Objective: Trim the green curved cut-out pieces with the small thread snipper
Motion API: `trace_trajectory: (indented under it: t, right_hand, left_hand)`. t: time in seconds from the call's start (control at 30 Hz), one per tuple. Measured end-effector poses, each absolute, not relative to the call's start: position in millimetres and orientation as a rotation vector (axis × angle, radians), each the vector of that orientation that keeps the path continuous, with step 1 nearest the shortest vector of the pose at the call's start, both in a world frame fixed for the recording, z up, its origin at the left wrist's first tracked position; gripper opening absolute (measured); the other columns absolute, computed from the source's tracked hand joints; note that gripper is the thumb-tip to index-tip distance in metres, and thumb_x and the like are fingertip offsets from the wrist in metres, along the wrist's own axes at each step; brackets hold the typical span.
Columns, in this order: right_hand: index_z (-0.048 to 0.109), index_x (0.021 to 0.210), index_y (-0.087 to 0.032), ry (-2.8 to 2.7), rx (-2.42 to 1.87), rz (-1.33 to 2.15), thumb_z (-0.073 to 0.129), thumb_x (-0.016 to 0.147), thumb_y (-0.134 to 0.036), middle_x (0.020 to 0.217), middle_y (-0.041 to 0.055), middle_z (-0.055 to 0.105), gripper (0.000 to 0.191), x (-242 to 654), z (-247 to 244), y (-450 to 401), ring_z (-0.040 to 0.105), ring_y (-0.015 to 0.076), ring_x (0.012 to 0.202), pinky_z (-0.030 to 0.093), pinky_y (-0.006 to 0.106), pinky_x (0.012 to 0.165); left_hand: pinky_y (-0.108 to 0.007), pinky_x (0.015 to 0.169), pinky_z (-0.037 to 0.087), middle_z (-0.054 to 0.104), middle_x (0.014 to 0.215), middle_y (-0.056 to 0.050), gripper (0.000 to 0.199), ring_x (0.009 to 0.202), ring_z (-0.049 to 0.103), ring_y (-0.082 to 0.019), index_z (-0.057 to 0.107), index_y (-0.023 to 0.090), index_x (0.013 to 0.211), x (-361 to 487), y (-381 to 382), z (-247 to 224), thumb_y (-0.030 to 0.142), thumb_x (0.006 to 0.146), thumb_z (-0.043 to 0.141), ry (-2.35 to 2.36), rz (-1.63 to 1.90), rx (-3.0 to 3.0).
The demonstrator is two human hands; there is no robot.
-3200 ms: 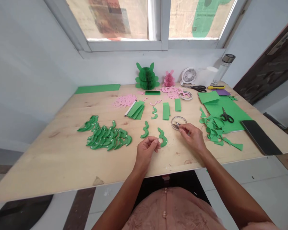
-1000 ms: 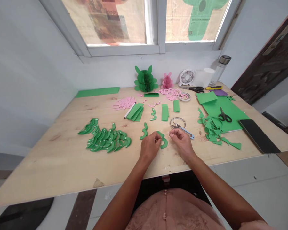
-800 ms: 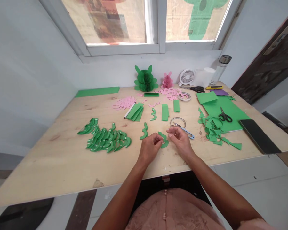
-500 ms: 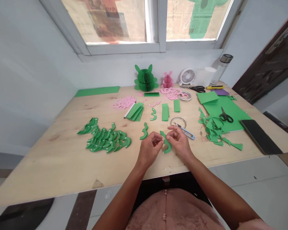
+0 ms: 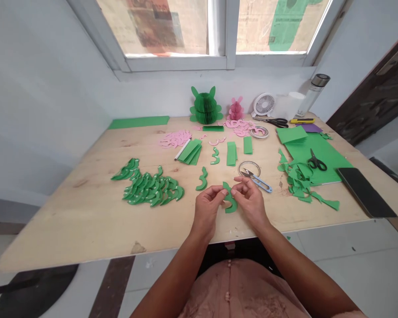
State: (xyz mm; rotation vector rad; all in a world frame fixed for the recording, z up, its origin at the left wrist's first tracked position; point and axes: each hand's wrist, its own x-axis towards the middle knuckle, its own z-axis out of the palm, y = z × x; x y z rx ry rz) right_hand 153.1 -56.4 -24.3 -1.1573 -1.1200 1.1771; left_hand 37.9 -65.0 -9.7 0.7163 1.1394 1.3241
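Observation:
Between my two hands is a wavy green paper cutout (image 5: 231, 206), held near the table's front edge. My left hand (image 5: 209, 204) pinches its left side with thumb and forefinger. On the other side, the closed fingertips of my right hand (image 5: 250, 198) grip its right edge. Part of the cutout is covered by the fingers. Another curved green cutout (image 5: 202, 179) lies just beyond my left hand. Blue-handled thread snips (image 5: 260, 183) rest beside a roll of clear tape (image 5: 250, 168), right past my right hand.
A heap of green cutouts (image 5: 152, 190) spreads to the left. Green scraps (image 5: 296, 179), black scissors (image 5: 316, 161) and a phone (image 5: 366, 192) lie right. Folded green strips (image 5: 190, 152) and pink cutouts (image 5: 176, 139) sit farther back, before a green honeycomb paper figure (image 5: 205, 108) and a small fan (image 5: 264, 104).
The view has shifted slightly. My left fingers have closed in on the upper part of the green cutout; my right hand keeps its pinch.

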Motion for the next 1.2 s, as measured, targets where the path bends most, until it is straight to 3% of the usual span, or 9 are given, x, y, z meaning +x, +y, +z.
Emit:
trace_trajectory:
  t: [0.47, 0.67, 0.83, 1.2]
  right_hand:
    - [0.054, 0.101, -0.023, -1.030, -1.112, 1.212, 0.064, 0.072, -0.025, 0.072, -0.0028, 0.057, 0.031, 144, -24, -68, 0.053, 0.0126, 0.066, 0.043, 0.026, 0.065]
    - [0.060, 0.089, -0.021, -1.114, -1.127, 1.130, 0.059, 0.077, -0.025, 0.086, 0.0021, 0.061, 0.013, 147, -15, -73, 0.056, 0.0162, 0.084, 0.042, 0.030, 0.078]
    - [0.062, 0.082, -0.020, -1.246, -1.111, 1.110, 0.056, 0.079, -0.025, 0.095, 0.0045, 0.061, 0.009, 148, -8, -75, 0.056, 0.0181, 0.089, 0.042, 0.030, 0.077]
    - [0.061, 0.078, -0.019, -1.169, -1.140, 1.161, 0.058, 0.077, -0.026, 0.084, 0.0033, 0.063, 0.007, 145, -9, -75, 0.056, 0.0165, 0.078, 0.043, 0.030, 0.074]
  left_hand:
    - [-0.017, 0.051, 0.042, 0.058, 0.065, 0.002, 0.018, 0.057, 0.052, -0.007, 0.062, 0.014, 0.072, 41, -76, -5, 0.025, 0.060, 0.072, 1.118, 1.404, 0.519]
    - [-0.017, 0.051, 0.041, 0.059, 0.065, 0.001, 0.018, 0.059, 0.052, -0.008, 0.062, 0.014, 0.074, 37, -77, -9, 0.026, 0.063, 0.069, 1.211, 1.413, 0.626]
    - [-0.017, 0.049, 0.038, 0.060, 0.065, 0.001, 0.016, 0.056, 0.051, -0.008, 0.062, 0.014, 0.074, 35, -77, -8, 0.026, 0.065, 0.068, 1.229, 1.380, 0.754]
    - [-0.017, 0.046, 0.034, 0.056, 0.058, 0.002, 0.013, 0.053, 0.047, -0.008, 0.060, 0.014, 0.069, 32, -78, -9, 0.027, 0.070, 0.064, 1.210, 1.296, 0.980]
